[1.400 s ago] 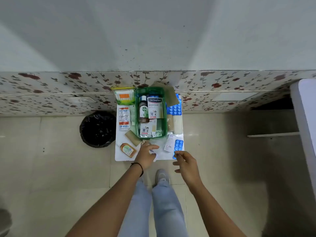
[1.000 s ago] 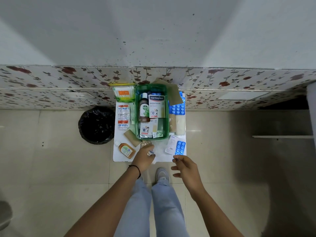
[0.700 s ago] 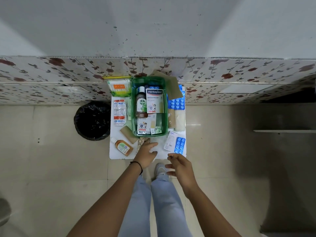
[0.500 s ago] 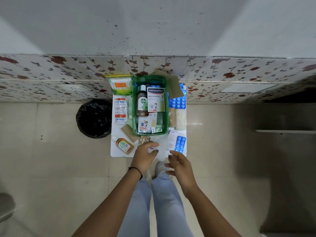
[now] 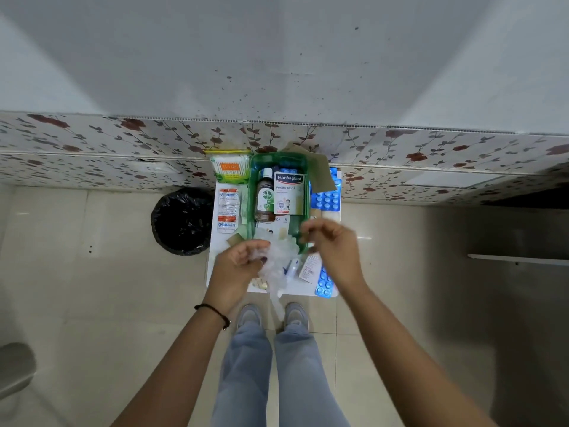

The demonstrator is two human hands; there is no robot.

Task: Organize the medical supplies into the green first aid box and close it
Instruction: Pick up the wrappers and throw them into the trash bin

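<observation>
Open green plastic first aid box [image 5: 252,192], long axis toward wall; at its near end left hand [image 5: 235,268] pinches crumpled clear plastic bag [image 5: 278,266], right hand [image 5: 334,246] blurred, grip unclear.

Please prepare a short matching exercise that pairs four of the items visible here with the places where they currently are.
Things:
1. Hansaplast box
2. Cotton swab pack
3. Black bin
4. Clear plastic bag

Places:
A. On the floor, left of the small white table
B. Held by the left hand, in front of the green first aid box
C. Inside the green box, beside the Dettol bottle
D. On the table's far left corner, outside the box

Pairs: 1-C, 2-D, 3-A, 4-B
</observation>
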